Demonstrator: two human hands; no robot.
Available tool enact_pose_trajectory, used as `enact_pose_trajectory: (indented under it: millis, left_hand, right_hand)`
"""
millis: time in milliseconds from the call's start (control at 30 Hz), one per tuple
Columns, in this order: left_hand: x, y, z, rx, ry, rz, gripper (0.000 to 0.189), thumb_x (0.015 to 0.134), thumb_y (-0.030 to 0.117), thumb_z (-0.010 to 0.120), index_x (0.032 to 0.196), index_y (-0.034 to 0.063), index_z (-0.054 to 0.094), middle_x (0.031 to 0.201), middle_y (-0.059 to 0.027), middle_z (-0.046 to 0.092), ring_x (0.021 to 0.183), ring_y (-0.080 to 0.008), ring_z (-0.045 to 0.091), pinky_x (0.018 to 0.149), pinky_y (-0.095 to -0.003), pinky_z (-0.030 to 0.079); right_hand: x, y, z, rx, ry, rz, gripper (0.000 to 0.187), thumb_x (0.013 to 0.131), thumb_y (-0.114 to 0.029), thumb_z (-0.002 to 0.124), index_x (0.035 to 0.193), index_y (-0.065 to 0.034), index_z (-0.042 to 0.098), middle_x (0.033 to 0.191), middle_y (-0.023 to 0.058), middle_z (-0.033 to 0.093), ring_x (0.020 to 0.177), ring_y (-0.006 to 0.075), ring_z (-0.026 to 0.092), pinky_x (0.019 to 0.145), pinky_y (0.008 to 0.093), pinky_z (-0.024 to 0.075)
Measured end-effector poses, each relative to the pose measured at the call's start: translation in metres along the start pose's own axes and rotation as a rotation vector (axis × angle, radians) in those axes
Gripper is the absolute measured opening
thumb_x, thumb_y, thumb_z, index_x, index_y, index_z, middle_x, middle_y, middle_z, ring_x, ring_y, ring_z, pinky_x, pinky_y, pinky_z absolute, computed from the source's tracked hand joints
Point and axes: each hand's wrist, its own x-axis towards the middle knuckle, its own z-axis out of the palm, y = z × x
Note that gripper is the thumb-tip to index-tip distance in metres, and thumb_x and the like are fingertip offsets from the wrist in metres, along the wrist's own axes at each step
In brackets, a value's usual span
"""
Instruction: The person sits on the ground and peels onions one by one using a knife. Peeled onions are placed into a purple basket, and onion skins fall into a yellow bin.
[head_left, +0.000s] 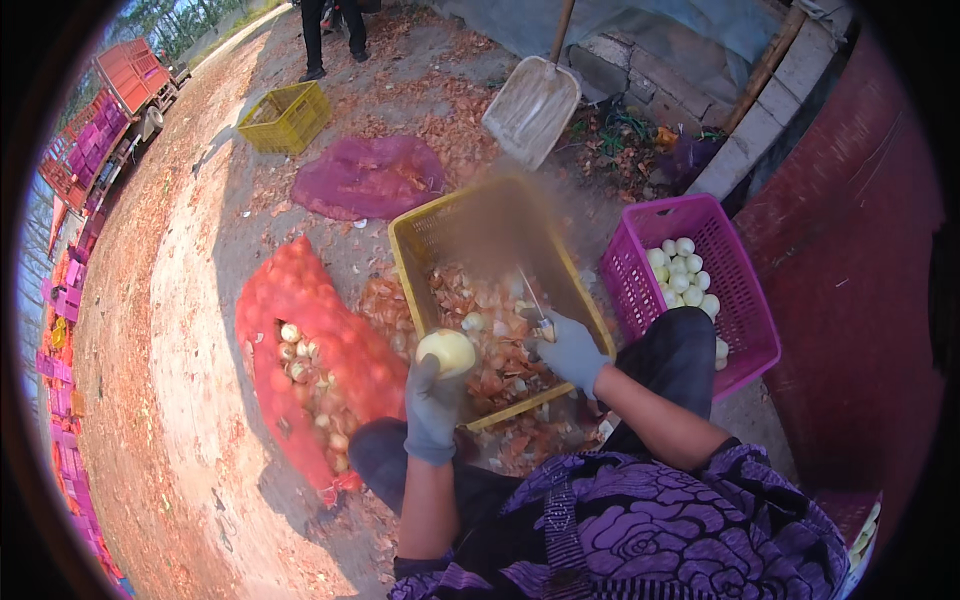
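Note:
My left hand (433, 412), in a grey glove, holds a pale peeled onion (447, 352) above the near left rim of a yellow plastic crate (411, 262). Over the same crate my right hand (568, 349), also gloved, grips a knife (532, 294) whose thin blade points up and away from me. Brown onion skins (499, 360) litter the crate floor, with a pale onion (473, 322) among them. A blurred smudge in the view hides the crate's far part. To the left lies a red mesh sack (360, 360), torn open over unpeeled onions (298, 369).
A magenta basket (739, 319) of peeled onions (679, 270) stands right of my knee. Beyond are a purple mesh sack (367, 176), another yellow crate (285, 120) and a shovel (534, 109). A person's legs (334, 34) show at the top; a red truck (131, 71) is far left.

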Motion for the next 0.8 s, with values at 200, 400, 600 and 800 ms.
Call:
enact_pose_trajectory:
  millis: [200, 400, 600, 800]
  left_hand:
    - [0.001, -0.003, 0.022, 0.445, 0.058, 0.123, 0.053, 0.083, 0.001, 0.062, 0.133, 0.0017, 0.044, 0.121, -0.0121, 0.055, 0.108, -0.022, 0.058, 0.093, -0.0331, 0.05]
    - [-0.008, 0.002, 0.024, 0.595, 0.04, 0.071, 0.056, 0.079, 0.002, 0.065, 0.131, 0.0015, 0.045, 0.117, -0.0114, 0.056, 0.104, -0.0188, 0.059, 0.089, -0.0301, 0.051]
    - [-0.009, 0.001, 0.023, 0.798, 0.027, 0.089, 0.053, 0.076, 0.004, 0.068, 0.125, 0.0016, 0.049, 0.114, -0.0111, 0.058, 0.101, -0.0183, 0.06, 0.086, -0.03, 0.052]
    - [-0.013, 0.001, 0.03, 0.595, 0.052, -0.064, 0.059, 0.073, 0.006, 0.066, 0.129, 0.0009, 0.048, 0.117, -0.0126, 0.059, 0.105, -0.0212, 0.06, 0.091, -0.0317, 0.051]
  right_hand:
    - [-0.009, -0.027, 0.037, -0.113, -0.002, -0.438, 0.052, 0.086, -0.025, 0.068, 0.131, -0.002, 0.056, 0.109, 0.0199, 0.068, 0.097, 0.0297, 0.067, 0.086, 0.0355, 0.0504]
    - [-0.005, -0.039, 0.029, -0.133, -0.168, -0.389, 0.043, 0.082, -0.019, 0.066, 0.12, -0.0002, 0.06, 0.098, 0.0189, 0.069, 0.086, 0.0288, 0.069, 0.078, 0.0365, 0.0531]
    - [-0.016, -0.023, 0.048, -0.053, 0.035, -0.444, 0.032, 0.08, -0.011, 0.061, 0.11, 0.0003, 0.061, 0.086, 0.0174, 0.067, 0.072, 0.0225, 0.069, 0.067, 0.0361, 0.0538]
    - [-0.008, -0.019, 0.045, 0.007, 0.051, -0.215, 0.028, 0.078, -0.012, 0.061, 0.103, -0.0021, 0.067, 0.087, 0.0136, 0.069, 0.08, 0.0204, 0.066, 0.076, 0.0348, 0.052]
